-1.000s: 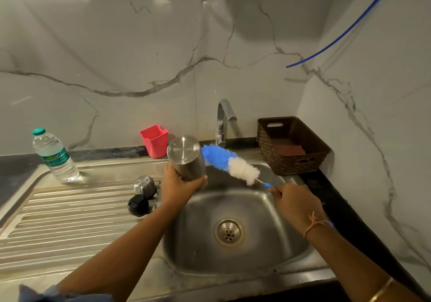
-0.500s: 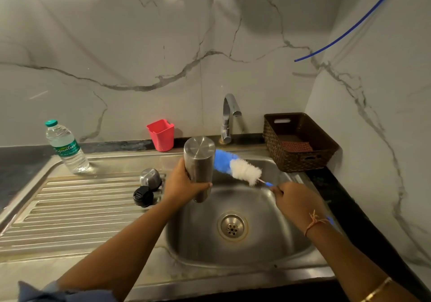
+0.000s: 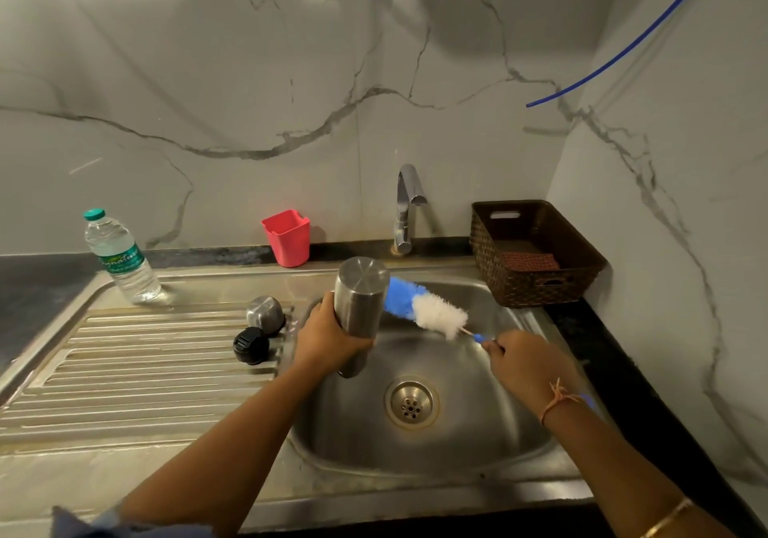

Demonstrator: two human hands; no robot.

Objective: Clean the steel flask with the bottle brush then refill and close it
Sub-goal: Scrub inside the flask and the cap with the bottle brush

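Both hands mid-frame over sink: left hand wraps steel flask, now tipped base-up; right hand pinches bottle brush handle, blue tip slid behind flask, inside likely unscrubbed yet

Steel drainboard bore a steel cap and black cap just left of the grip of the left hand, water bottle farther left.
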